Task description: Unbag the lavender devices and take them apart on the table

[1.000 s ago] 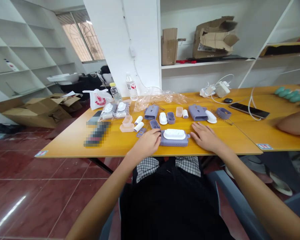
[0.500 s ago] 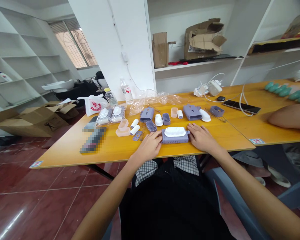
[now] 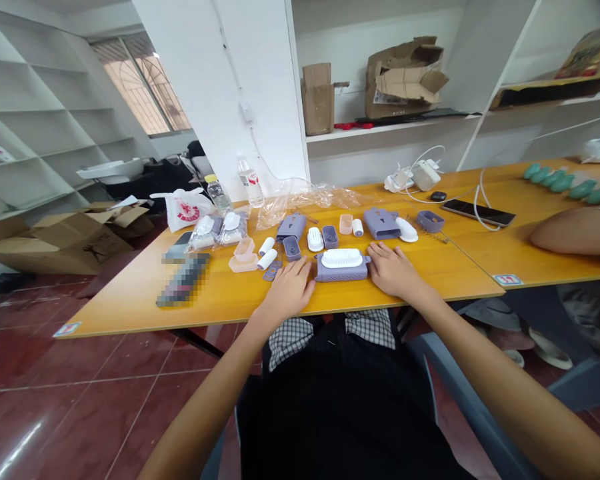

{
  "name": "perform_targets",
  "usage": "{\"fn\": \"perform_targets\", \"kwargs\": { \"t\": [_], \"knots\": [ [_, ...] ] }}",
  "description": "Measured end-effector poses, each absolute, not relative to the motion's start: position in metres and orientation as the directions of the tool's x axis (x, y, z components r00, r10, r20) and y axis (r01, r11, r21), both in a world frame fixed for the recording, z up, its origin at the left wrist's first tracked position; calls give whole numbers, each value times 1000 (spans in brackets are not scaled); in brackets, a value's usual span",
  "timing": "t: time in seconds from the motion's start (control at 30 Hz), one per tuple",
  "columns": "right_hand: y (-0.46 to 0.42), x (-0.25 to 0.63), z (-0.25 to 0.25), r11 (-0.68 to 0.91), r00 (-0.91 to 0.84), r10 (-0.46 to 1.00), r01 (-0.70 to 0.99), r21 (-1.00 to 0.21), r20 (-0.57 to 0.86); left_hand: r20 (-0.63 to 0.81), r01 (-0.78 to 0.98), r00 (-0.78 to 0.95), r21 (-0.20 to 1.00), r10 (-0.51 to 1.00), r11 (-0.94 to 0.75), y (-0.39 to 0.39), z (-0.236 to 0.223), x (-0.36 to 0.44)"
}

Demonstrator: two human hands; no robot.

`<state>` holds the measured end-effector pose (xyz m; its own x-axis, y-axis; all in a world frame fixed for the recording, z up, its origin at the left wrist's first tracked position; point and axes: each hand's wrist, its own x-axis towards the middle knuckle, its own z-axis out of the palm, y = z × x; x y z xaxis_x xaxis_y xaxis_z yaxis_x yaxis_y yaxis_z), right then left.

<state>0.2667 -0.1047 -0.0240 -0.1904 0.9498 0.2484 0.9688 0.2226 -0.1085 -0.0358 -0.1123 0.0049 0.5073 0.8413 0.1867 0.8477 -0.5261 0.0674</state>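
Note:
A purple perforated case (image 3: 343, 274) lies lengthwise near the table's front edge, with a white bristled brush piece (image 3: 341, 258) on its top. My left hand (image 3: 289, 288) rests on the table just left of the case, fingers stretched out and holding nothing. On the other side, my right hand (image 3: 393, 270) lies with spread fingers close to the case's right end; whether it touches cannot be told. Beyond my left fingertips are a small purple cup (image 3: 292, 247), a white roller (image 3: 267, 259) and flat purple rings (image 3: 272, 271).
Farther back stand purple housings (image 3: 381, 224), pale pink tubs (image 3: 243, 257) and a white oval piece (image 3: 407, 230). Bagged parts (image 3: 234, 229), bottles (image 3: 251, 181) and a phone (image 3: 479, 213) with a cable lie around them. A co-worker's arm (image 3: 575, 230) rests at the right.
My left hand has come away from the case's left end and shifted slightly left. The small purple cup beyond it has changed its tilt. The view has shifted slightly.

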Motion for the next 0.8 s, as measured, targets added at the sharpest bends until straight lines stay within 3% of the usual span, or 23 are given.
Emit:
{"fn": "perform_targets", "kwargs": {
  "t": [0.17, 0.8],
  "knots": [
    [-98, 265, -25, 241, -203, 950, 960, -144, 239, 190, 789, 577, 122, 794, -602, -107, -7, -39],
    [-121, 280, -28, 304, -293, 952, 942, -143, 94, 173, 798, 571, 112, 802, -592, -109, -9, -40]
  ]
}}
